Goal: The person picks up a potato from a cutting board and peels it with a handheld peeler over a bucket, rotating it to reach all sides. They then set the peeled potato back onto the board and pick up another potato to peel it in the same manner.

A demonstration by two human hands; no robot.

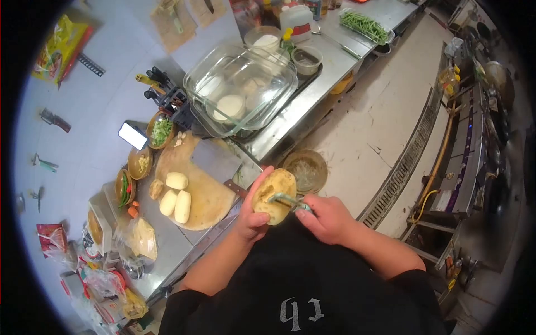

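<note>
The metal worktop (177, 245) runs beside the person and on toward the back. Two clear glass dishes (240, 84) sit one in the other there, probably nested to save room. The board (215, 195) lies flat near the left arm, within easy reach. Low beyond the hands is a basin (323, 167), perhaps set there to catch scraps. Three small bowls (134, 162) stand in a row past the board, their chopped contents apparently kept apart by kind.

The left hand (250, 219) has its fingers partly open, spread around the back of a potato (282, 182) with the thumb on the near side; that seems to steady it while leaving its face exposed. The right hand (329, 219) has its fingers curled closed on the peeler (285, 199), whose head is against that face. The potato is thus between the hands, in front of the chest and off the board; its surface is part brown, part pale yellow.

Three pale potatoes (182, 206) are grouped on the board, with a smaller brown lump (157, 189) just beside them, its kind hard to tell. Grouping them likely keeps them together and handy.
</note>
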